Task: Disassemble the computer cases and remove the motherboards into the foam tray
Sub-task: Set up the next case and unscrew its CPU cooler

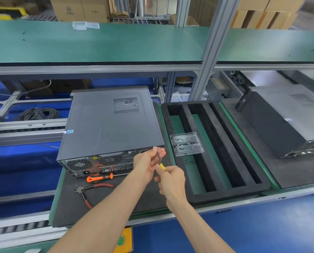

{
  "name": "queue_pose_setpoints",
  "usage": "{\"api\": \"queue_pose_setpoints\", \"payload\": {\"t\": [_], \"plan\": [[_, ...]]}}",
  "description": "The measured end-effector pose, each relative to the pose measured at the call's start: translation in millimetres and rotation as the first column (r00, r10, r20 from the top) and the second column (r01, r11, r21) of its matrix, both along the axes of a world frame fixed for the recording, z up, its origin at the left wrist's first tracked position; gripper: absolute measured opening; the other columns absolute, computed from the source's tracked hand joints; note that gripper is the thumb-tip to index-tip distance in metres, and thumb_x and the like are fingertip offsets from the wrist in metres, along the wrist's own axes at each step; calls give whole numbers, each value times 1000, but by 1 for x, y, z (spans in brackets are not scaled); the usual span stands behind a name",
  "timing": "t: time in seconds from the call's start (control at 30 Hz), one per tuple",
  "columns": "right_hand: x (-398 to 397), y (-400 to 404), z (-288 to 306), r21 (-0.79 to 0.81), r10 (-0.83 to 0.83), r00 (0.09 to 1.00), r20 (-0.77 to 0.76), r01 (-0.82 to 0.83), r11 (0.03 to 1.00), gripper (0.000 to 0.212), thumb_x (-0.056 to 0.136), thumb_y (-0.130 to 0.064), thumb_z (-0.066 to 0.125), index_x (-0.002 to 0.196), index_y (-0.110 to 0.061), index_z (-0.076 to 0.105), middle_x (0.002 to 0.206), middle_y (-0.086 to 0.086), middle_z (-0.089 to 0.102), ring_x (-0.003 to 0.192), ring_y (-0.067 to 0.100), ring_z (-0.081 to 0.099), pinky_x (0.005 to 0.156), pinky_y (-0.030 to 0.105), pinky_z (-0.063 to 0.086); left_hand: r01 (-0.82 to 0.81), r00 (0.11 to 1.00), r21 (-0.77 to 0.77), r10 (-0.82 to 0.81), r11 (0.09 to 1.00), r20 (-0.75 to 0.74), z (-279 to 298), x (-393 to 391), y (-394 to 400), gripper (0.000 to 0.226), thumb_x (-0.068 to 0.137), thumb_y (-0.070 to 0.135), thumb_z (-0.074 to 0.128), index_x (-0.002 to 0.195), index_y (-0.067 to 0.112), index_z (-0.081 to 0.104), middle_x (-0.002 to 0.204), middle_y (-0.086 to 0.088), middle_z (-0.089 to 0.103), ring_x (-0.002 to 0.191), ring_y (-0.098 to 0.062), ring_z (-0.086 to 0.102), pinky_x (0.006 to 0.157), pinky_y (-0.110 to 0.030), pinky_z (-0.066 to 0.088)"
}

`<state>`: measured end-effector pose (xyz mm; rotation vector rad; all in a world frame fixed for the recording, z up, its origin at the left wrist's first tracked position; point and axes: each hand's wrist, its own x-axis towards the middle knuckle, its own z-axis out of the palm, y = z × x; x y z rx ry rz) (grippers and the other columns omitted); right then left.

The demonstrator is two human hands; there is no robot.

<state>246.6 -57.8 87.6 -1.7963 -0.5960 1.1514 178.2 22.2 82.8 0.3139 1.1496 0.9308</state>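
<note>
Green bench: our right hand grips the screwdriver, shaft pointing far toward the computer case rear's right corner; left hand steadies the shaft; foam tray lies right

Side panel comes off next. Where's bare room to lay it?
Bare: black mat right of the pliers. The foam tray slots are empty except the clear screw box. Crowded: case rear, both hands, orange screwdriver.
</note>
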Motion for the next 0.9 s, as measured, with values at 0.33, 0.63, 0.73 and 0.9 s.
{"api": "queue_pose_setpoints", "payload": {"t": [0.33,0.63,0.73,0.9], "plan": [[-2,-1,0,9,1,1000,8,-1,1000,18,95,-32,64,89,-16,63,67,5,72,50,12,52,51,29,43,-11,1000,7,11,1000,-7,2,2,-2,13,96,7,63,103,-1,70,98,-15,77,84,-20,76,82,-32,57],[1,0,2,-11,0,1000,-30,-1,1000,22,101,-31,55,92,-12,63,64,6,71,45,10,49,43,23,39,-16,1000,8,16,1000,-16,3,3,-2,12,97,8,62,102,0,70,95,-12,77,83,-20,76,84,-34,56],[2,-1,6,0,6,997,-76,-6,1000,18,94,-29,66,101,-19,53,70,9,71,45,10,48,42,22,38,-27,1000,-8,26,1000,-17,3,2,-1,13,98,7,60,100,0,70,94,-13,77,83,-21,76,86,-35,57],[0,2,6,-35,2,998,-61,-4,999,34,105,-33,46,90,-9,65,58,4,68,44,11,47,40,22,36,0,1000,-4,0,1000,21,1,0,0,19,101,9,54,105,-1,69,96,-13,77,82,-19,76,85,-34,54]]}}
